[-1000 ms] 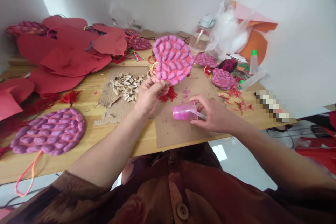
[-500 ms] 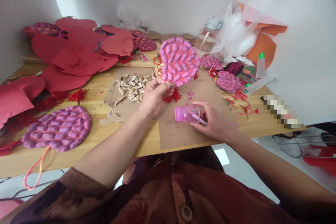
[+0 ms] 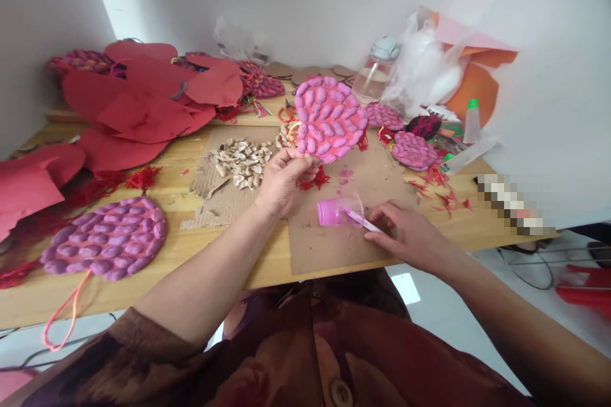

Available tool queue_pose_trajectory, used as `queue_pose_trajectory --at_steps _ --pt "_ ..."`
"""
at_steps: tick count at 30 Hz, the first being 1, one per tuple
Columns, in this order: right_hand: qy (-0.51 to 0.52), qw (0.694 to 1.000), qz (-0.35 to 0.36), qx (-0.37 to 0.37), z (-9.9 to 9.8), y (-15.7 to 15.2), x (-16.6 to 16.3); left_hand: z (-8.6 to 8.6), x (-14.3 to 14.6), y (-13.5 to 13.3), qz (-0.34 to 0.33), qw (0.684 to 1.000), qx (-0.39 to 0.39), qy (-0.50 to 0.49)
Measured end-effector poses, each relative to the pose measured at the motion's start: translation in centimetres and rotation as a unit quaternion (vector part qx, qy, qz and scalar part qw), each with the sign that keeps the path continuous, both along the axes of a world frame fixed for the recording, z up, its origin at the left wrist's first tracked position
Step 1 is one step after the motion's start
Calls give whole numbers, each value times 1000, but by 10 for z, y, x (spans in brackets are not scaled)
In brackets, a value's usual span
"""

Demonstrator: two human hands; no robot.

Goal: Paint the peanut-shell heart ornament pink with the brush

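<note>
My left hand pinches the lower edge of a pink disc covered with purple-painted shells and holds it upright above the table. A red tassel hangs below the disc. My right hand rests on a brown cardboard sheet, its fingertips on a thin white brush handle. The brush runs into a small clear cup stained pink, which lies tilted on the cardboard just left of that hand.
On the wooden table: a purple shell disc with an orange cord at left, a pile of unpainted shells, red paper cutouts behind. At right lie more painted discs, a jar, a glue bottle and a plastic bag.
My right hand has slid back from the pink cup to the brush handle, and the cup now lies on the cardboard. My left hand still holds the disc up.
</note>
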State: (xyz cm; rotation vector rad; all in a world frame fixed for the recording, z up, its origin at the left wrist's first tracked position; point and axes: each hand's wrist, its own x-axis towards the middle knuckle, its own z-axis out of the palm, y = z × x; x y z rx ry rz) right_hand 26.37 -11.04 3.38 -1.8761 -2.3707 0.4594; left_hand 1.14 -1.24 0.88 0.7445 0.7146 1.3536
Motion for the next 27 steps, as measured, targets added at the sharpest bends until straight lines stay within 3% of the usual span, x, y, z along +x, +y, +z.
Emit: queue_pose_trajectory --at_steps 18,27 --pt "-1 999 10 -41 43 0 -25 0 2 -1 -10 1000 -2 -7" --pt "13 995 52 -79 26 29 -29 2 2 -1 -12 1000 -5 -13"
